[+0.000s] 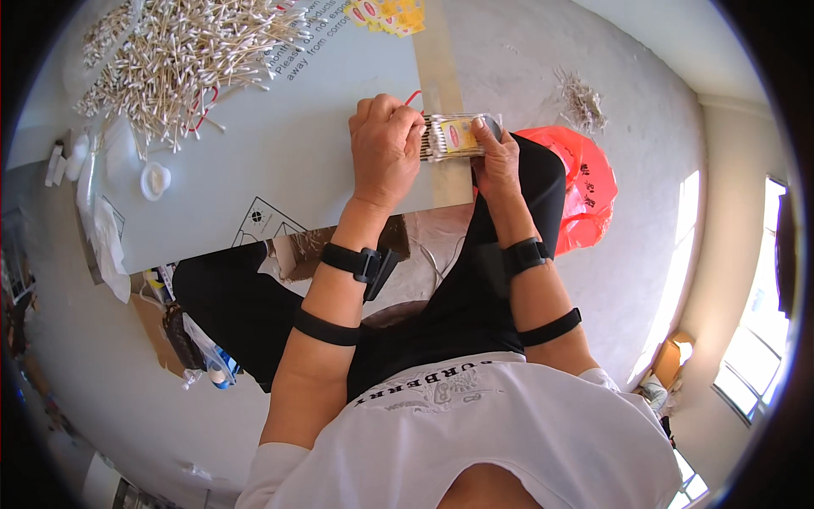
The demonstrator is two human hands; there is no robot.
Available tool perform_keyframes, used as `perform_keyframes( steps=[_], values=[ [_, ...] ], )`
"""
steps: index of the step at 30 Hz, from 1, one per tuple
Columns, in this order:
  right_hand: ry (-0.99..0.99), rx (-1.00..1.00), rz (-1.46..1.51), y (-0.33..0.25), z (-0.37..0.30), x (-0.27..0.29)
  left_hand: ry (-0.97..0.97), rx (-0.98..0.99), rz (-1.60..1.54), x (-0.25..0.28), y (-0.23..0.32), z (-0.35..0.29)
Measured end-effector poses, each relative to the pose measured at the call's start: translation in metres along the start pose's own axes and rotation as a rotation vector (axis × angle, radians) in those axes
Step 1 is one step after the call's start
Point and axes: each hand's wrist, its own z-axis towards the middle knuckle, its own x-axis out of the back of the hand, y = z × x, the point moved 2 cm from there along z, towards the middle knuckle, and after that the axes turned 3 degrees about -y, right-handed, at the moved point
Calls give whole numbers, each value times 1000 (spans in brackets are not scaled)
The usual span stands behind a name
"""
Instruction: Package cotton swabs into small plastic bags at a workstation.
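A flat clear pack of cotton swabs (437,146) with a yellow label lies level over the table's right edge. My right hand (500,157) grips its right end, thumb on top. At the opposite end, where the swab tips show, my left hand (386,148) has its fingers curled in a pinch against the pack. What the left fingers hold is hidden by the hand. Just beyond them a thin red strip (413,97) sticks out. A large heap of loose cotton swabs (182,64) covers the far left of the table, with red bands among it.
Yellow printed labels (388,15) are spread on the grey tabletop (297,153) at the far side. A small white cup (155,181) stands near the left edge. Right of my leg sits a red plastic bag (589,191); scattered swabs (582,102) lie on the floor. Under the table is a cardboard box (309,254).
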Motion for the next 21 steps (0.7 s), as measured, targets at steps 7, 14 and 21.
perform_keyframes(
  steps=[7, 14, 21],
  values=[
    [10, -11, 21, 2, 0, 0, -72, 13, 11, -4, 3, 11],
    [-8, 3, 29, 4, 1, -2, -147, 32, 53, -9, -1, 17],
    [-19, -12, 44, 4, 1, 0, -155, -228, 140, 0, 2, 23]
  ],
)
